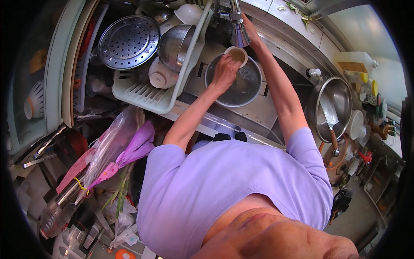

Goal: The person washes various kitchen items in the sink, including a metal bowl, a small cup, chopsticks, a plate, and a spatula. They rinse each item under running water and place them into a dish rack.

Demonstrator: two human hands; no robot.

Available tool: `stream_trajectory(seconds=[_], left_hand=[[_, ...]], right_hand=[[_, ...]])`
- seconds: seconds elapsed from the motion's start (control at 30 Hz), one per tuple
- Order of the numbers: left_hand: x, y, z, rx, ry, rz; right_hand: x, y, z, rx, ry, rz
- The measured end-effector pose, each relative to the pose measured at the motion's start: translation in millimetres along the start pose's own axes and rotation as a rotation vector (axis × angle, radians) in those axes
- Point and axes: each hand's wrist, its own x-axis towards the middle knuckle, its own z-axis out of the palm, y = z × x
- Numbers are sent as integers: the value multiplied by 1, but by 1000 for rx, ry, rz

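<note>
My left hand (227,72) grips the rim of a small pale cup or bowl (238,53), tilted so that its tan inside shows. The cup is over a round metal basin (247,89) in the sink, with what looks like water in it. Just above the cup hangs the flared chrome spout of the faucet (240,34). My right hand (252,34) reaches up behind the spout, near the faucet's body. The fingers of that hand are largely hidden, so I cannot tell what they touch.
Left of the sink stands a pale green dish rack (173,102) with a perforated steamer plate (129,42), a metal bowl (173,45) and white bowls (158,76). On the right, a cleaver (330,113) lies across a large metal basin (347,97). Bottles (354,61) line the windowsill.
</note>
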Motion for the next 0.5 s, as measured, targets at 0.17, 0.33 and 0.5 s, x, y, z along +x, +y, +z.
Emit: stream_trajectory(seconds=[0.17, 0.33, 0.5], left_hand=[[10, -7, 8, 48, 28, 6], [10, -13, 14, 73, 46, -37], [11, 29, 40, -140, 94, -417]], right_hand=[[6, 3, -12, -133, -239, 80], [-37, -16, -6, 294, 39, 237], [-116, 32, 7, 637, 193, 428]])
